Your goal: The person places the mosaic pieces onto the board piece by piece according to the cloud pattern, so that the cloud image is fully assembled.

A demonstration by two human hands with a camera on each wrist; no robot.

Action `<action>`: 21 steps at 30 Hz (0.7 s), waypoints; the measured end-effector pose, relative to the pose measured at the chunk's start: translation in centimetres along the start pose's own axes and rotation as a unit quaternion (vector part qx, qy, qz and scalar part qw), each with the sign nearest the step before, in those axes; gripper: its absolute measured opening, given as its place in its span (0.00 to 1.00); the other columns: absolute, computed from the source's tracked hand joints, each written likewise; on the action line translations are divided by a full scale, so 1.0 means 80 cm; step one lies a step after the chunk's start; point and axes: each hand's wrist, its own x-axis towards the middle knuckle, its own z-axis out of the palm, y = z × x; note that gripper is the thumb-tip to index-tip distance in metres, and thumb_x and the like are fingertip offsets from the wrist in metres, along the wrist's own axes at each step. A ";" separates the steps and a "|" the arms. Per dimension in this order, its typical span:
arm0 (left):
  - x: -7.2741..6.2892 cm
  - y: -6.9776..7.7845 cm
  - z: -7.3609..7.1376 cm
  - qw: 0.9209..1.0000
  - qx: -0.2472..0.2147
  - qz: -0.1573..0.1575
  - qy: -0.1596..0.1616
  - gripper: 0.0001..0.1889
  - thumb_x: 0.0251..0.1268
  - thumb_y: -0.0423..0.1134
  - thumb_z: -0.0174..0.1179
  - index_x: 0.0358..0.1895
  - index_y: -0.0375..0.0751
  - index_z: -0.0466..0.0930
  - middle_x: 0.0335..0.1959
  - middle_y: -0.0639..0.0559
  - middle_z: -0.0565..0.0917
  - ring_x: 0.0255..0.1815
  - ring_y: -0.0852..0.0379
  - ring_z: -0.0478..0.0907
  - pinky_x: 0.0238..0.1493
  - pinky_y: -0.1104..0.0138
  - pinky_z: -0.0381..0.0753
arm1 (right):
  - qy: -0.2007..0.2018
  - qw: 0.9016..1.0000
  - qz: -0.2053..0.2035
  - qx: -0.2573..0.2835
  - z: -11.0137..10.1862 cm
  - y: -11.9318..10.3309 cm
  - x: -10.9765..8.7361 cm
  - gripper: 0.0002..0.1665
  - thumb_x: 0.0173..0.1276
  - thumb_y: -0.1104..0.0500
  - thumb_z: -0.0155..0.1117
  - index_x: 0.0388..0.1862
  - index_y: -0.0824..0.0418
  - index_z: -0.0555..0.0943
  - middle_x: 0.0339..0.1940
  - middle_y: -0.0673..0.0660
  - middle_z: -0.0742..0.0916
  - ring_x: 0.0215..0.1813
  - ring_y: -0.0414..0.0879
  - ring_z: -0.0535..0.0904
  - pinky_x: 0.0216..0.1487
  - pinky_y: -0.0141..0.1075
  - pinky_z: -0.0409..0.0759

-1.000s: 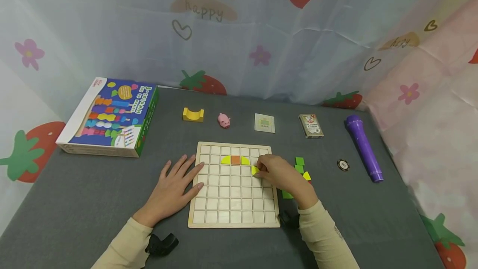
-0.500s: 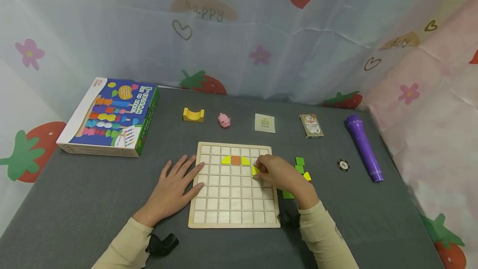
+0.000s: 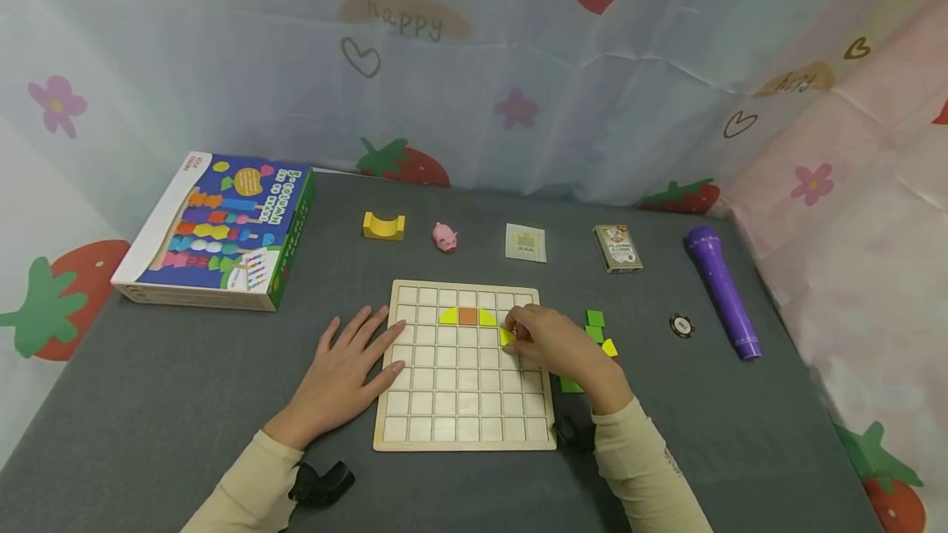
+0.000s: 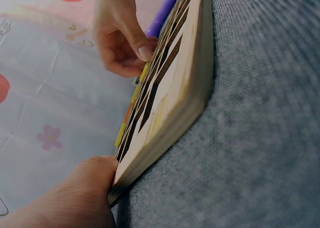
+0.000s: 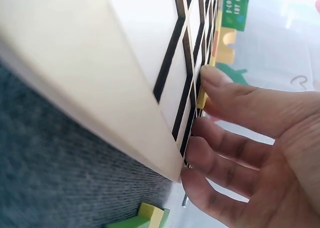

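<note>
A wooden grid board [image 3: 468, 442] lies on the grey cloth. One row near its far side holds an orange square tile [image 3: 468, 317] between two yellow rounded tiles [image 3: 448, 317]. My right hand [image 3: 559, 344] pinches another yellow tile [image 3: 507, 337] at a cell one row nearer and further right; the fingers partly cover it. In the right wrist view the thumb lies against this yellow tile [image 5: 201, 98], and the other fingers are bent by the board. My left hand [image 3: 344, 377] has its fingers spread, with fingertips resting on the board's left edge.
Right of the board lie several green tiles [image 3: 595, 327] and a yellow one [image 3: 609, 349], partly behind my right hand. Further out are a poker chip [image 3: 680, 326], purple flashlight [image 3: 722, 293], card box [image 3: 618, 249], paper card [image 3: 525, 243], pink pig [image 3: 444, 238], yellow block [image 3: 383, 227] and game box [image 3: 222, 229].
Almost nothing differs. My right hand stays at the same cell with the yellow tile, its fingers shifting only slightly. My left hand has kept its place.
</note>
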 end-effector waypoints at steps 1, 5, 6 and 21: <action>0.000 0.000 0.000 1.000 -0.001 0.001 0.001 0.31 0.69 0.57 0.51 0.73 0.53 0.62 0.75 0.45 0.59 0.76 0.43 0.51 0.71 0.39 0.43 | 0.001 1.000 0.000 0.005 -0.002 0.000 -0.001 0.16 0.64 0.55 0.68 0.48 0.58 0.79 0.32 0.48 0.79 0.32 0.39 0.72 0.34 0.33 0.74; 0.000 0.001 0.000 1.000 -0.003 0.003 0.001 0.31 0.69 0.57 0.52 0.73 0.53 0.62 0.75 0.45 0.59 0.76 0.43 0.51 0.71 0.39 0.43 | 0.013 0.999 0.006 0.037 -0.013 0.009 -0.007 0.15 0.66 0.57 0.66 0.49 0.62 0.78 0.32 0.49 0.80 0.30 0.40 0.73 0.32 0.33 0.74; 0.000 0.001 0.000 1.000 -0.003 0.003 0.001 0.31 0.69 0.57 0.52 0.73 0.53 0.62 0.75 0.45 0.59 0.76 0.43 0.51 0.71 0.39 0.43 | 0.019 0.999 0.011 0.044 -0.017 0.014 -0.010 0.15 0.67 0.57 0.65 0.49 0.62 0.78 0.32 0.50 0.80 0.29 0.40 0.73 0.31 0.34 0.74; 0.000 0.001 -0.002 1.000 -0.007 0.004 0.003 0.31 0.69 0.56 0.52 0.73 0.52 0.62 0.75 0.45 0.59 0.76 0.42 0.51 0.71 0.38 0.43 | 0.049 0.995 0.077 0.043 -0.066 0.100 -0.083 0.12 0.67 0.65 0.62 0.48 0.67 0.77 0.34 0.57 0.83 0.33 0.46 0.78 0.32 0.40 0.77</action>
